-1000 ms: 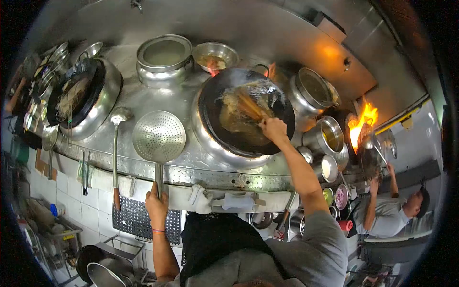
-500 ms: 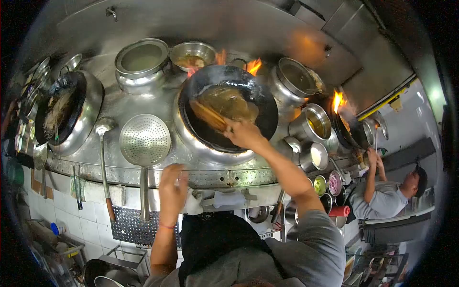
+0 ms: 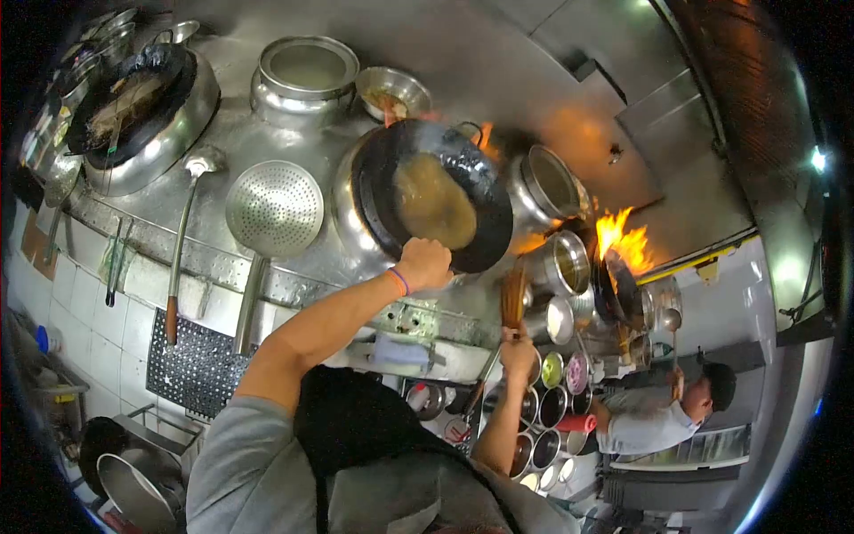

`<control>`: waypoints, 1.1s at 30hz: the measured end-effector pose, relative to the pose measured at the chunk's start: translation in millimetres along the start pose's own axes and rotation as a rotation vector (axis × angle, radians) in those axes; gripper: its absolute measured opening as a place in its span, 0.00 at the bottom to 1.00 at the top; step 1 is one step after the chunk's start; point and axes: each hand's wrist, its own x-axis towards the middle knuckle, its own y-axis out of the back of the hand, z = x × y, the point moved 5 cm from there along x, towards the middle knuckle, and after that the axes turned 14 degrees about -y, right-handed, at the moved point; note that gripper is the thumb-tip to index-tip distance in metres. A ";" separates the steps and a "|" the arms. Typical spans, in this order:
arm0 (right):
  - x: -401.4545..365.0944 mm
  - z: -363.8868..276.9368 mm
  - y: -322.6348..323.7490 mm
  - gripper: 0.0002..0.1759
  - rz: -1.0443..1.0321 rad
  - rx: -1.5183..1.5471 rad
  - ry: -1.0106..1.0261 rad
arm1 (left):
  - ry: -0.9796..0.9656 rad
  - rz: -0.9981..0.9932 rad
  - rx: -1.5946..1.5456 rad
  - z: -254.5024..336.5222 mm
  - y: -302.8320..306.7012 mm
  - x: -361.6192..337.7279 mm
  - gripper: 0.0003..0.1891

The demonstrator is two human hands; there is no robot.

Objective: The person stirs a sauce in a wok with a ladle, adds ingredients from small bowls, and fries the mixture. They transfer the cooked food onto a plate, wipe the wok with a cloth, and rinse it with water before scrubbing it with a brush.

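A black wok (image 3: pixel 489 178) with murky brown liquid (image 3: pixel 436 205) in it sits over the middle burner. My left hand (image 3: pixel 424 264) is closed at the wok's near edge; what it grips there, rim or handle, is covered by the fist. Off to the right of the wok, my right hand (image 3: pixel 517 354) is wrapped round the lower end of a bamboo wok brush (image 3: pixel 513 298), whose bristles point up and away from me. The brush is outside the wok, near a pot of pale liquid (image 3: pixel 559 320).
A perforated skimmer (image 3: pixel 275 208) and a ladle (image 3: pixel 184 231) lie on the left of the steel range. Tall flames (image 3: pixel 623 238) rise at the right burner, where a co-worker (image 3: pixel 658 418) stands. Several seasoning pots, one with pink contents (image 3: pixel 576 372), line the right.
My right hand has drawn the wok brush out of the wok to the right. My left hand has come up to the wok's near edge. The right burner's flames have grown.
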 end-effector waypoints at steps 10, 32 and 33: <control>-55.4 26.5 -82.0 0.33 -0.128 -0.056 -0.120 | -0.161 0.261 -0.157 39.9 50.9 -63.2 0.09; -53.4 22.7 -88.0 0.33 -0.041 -0.170 -0.071 | -0.050 1.096 -0.428 14.1 103.2 -62.1 0.21; -54.6 20.7 -87.8 0.32 -0.033 -0.163 -0.049 | 0.017 1.109 -0.468 12.0 108.4 -62.6 0.22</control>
